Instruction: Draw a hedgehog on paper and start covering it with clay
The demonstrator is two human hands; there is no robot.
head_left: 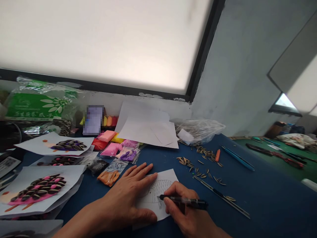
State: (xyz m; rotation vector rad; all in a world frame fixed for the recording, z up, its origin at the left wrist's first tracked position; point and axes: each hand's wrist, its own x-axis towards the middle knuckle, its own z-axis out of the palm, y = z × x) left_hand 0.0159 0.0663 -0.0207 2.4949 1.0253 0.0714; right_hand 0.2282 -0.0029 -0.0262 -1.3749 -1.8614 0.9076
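Note:
My right hand (184,208) grips a black pen (184,200), its tip touching a small sheet of white paper (167,177). An outline with rows of short marks inside is drawn on that sheet, with a dot near its left side. My left hand (132,195) lies flat over the sheet's left part, fingers stretched out, hiding some of the drawing. Close beyond its fingertips is a clear bag of orange clay (110,175). Loose sunflower seeds (198,172) lie to the right of the paper, along with metal tweezers (221,196).
Finished seed-and-clay pictures (39,191) are stacked at the left. Bagged coloured clay (112,148) and blank sheets (148,127) lie toward the wall. A blue pen-like tool (237,158), an orange stick (217,155) and a clear plastic bag (201,129) sit at the right.

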